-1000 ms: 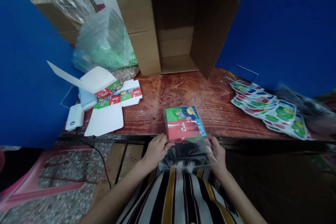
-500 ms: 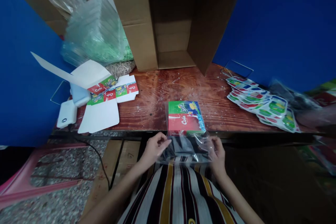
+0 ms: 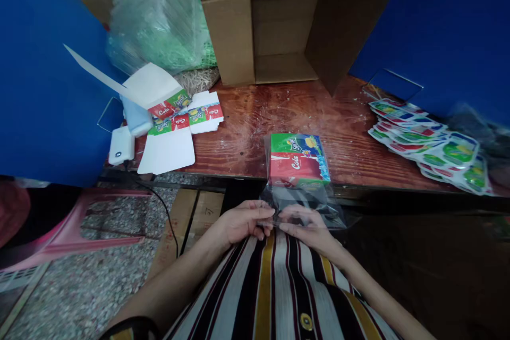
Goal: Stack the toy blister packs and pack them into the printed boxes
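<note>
A small red and green printed carton (image 3: pixel 297 158) lies at the table's front edge inside a clear plastic bag (image 3: pixel 332 207). The loose mouth of the bag hangs over the edge toward my body. My left hand (image 3: pixel 249 219) pinches the bag's edge between thumb and fingers. Close beside it, my right hand (image 3: pixel 305 226) also pinches the film, partly seen through the plastic. Both hands are just in front of the carton, below the table's edge, and neither touches the carton itself.
Flattened printed cartons (image 3: pixel 187 117) lie at the left, near a white power bank (image 3: pixel 121 146) with a black cable. Die-cut printed cards (image 3: pixel 434 141) are piled at the right. A large open cardboard box (image 3: pixel 235 37) stands behind, beside a plastic bag of green shreds (image 3: pixel 159 32).
My hands have come together from the two sides of the bag's mouth and now pinch close to each other. The camera view has shifted, so the table appears higher and farther right.
</note>
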A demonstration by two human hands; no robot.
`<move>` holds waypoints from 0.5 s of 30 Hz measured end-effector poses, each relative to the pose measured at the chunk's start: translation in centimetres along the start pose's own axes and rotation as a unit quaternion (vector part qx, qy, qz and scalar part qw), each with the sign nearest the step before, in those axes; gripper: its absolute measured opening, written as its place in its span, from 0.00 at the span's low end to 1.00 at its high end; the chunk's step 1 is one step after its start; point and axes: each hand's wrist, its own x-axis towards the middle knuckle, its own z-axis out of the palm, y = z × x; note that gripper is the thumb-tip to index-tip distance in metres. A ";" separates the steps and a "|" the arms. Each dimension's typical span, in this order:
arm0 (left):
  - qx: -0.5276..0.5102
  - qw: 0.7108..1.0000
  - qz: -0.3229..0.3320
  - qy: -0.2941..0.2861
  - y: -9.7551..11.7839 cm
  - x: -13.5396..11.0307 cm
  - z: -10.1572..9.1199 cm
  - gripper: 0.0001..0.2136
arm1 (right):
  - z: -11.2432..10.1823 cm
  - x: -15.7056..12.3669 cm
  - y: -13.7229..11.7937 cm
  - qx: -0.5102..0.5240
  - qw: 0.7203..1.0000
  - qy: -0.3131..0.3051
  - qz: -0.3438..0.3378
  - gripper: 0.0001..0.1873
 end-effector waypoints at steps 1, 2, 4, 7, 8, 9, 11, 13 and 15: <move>-0.001 1.000 0.000 -0.002 -0.2 0.0 -0.1 0.21 | 0.3 0.3 -0.3 0.010 1.000 -0.006 -0.015 0.13; -0.002 1.000 0.003 -0.002 -0.3 0.0 -0.3 0.22 | 0.6 0.5 -0.5 0.016 0.999 -0.015 -0.026 0.13; -0.002 1.000 0.018 0.000 -0.6 -0.1 -0.5 0.23 | 1.2 0.9 -0.7 0.023 0.998 -0.034 -0.037 0.13; -0.002 0.999 0.045 0.004 -1.0 -0.2 -0.6 0.23 | 1.7 1.1 -0.6 0.028 0.998 -0.044 -0.037 0.12; -0.002 0.999 0.051 0.005 -1.1 -0.2 -0.5 0.23 | 1.8 1.1 -0.5 0.030 0.998 -0.043 -0.038 0.11; -0.002 0.998 0.056 0.006 -1.2 -0.2 -0.5 0.22 | 1.8 1.1 -0.5 0.029 0.998 -0.041 -0.042 0.10; -0.006 0.998 0.064 0.009 -1.4 0.0 -0.3 0.22 | 1.9 1.2 -0.6 0.014 0.997 -0.042 -0.056 0.09; -0.020 0.996 0.081 0.013 -1.7 0.2 -0.1 0.21 | 1.9 1.2 -1.0 -0.005 0.997 -0.042 -0.062 0.09; -0.045 0.993 0.109 0.014 -1.9 0.5 0.0 0.20 | 1.8 0.9 -1.4 -0.010 0.998 -0.043 -0.051 0.09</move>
